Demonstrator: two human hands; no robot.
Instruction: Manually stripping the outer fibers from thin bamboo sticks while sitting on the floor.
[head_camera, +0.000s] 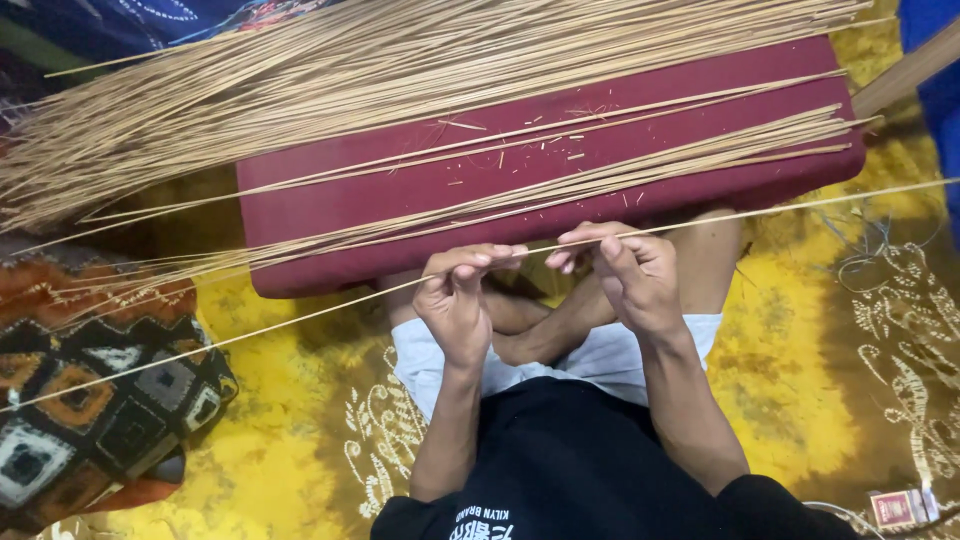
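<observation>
Two hands, left hand (458, 300) and right hand (630, 275), pinch one thin stick (300, 315) beside one maroon cushion (400, 200)

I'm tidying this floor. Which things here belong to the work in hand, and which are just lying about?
In use:
left hand
right hand
thin stick pinched between both
stick pile
maroon cushion

Lying about:
patterned pillow
small red box
yellow cloth
</observation>
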